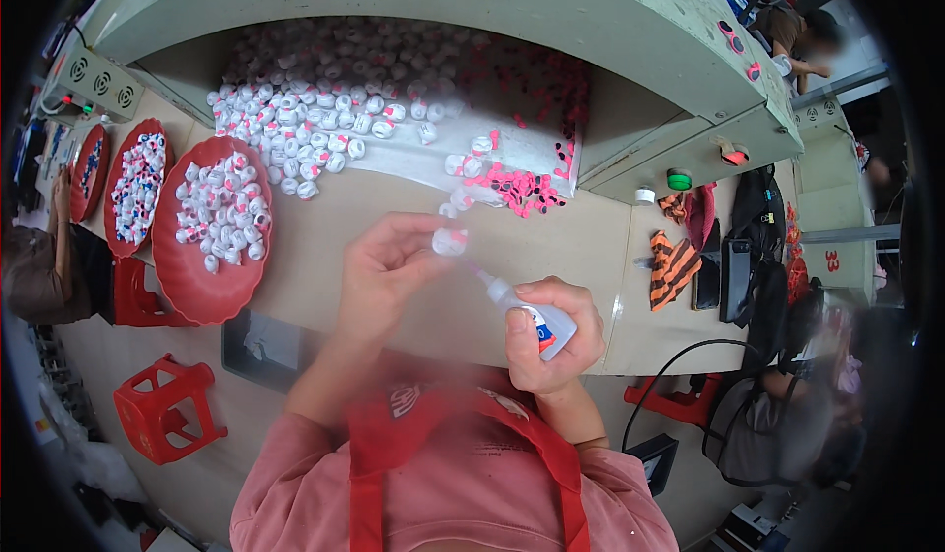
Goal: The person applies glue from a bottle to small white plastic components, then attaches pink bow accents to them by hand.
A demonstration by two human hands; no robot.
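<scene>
My left hand pinches a small white rounded piece with a pink patch between thumb and fingertips, above the tabletop. Wrapped in my right hand is a translucent glue bottle with a blue and red label. Its narrow nozzle tilts up and left, its tip close to the white piece; whether they touch I cannot tell. Beyond my hands, several white rounded pieces and a heap of small pink parts with dark spots lie on a white sheet.
Many white pieces spread under the grey-green machine housing. Red oval trays of pieces stand at left. A green button sits on the housing. An orange-black striped cloth lies right. Other people sit on both sides; a red stool stands left.
</scene>
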